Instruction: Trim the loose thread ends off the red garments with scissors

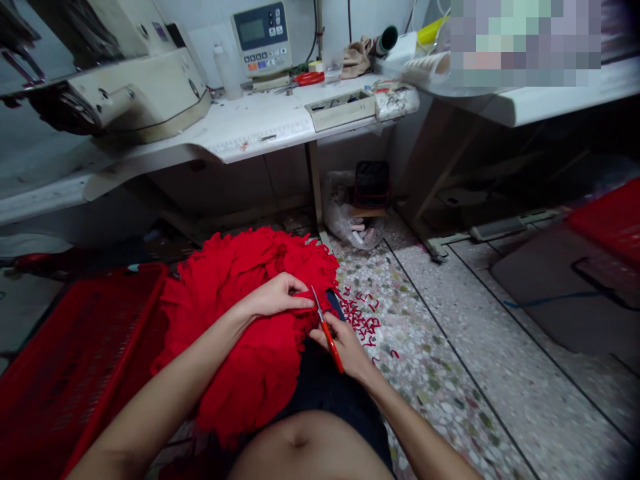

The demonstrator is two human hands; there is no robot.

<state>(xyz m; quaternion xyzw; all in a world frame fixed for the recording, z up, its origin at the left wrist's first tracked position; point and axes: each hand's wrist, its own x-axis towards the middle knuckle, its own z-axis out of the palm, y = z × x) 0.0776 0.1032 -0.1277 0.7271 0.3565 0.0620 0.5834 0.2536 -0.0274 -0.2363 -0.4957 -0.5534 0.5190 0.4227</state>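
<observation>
Red fabric [255, 360]: left hand [274, 295] pinches it, right hand [349, 347] grips scissors [332, 345]; panel labels [263, 63] illegible.

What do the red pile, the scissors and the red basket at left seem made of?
Red pile: matt, soft fabric, by its limp folds and ragged edges; weave unclear.
Scissors: blades likely metal, grey and slim; handle probably smooth plastic or plastic-coated, being evenly orange-red.
Red basket: probably moulded plastic, smooth-looking, with uniform colour and regular slots.
</observation>
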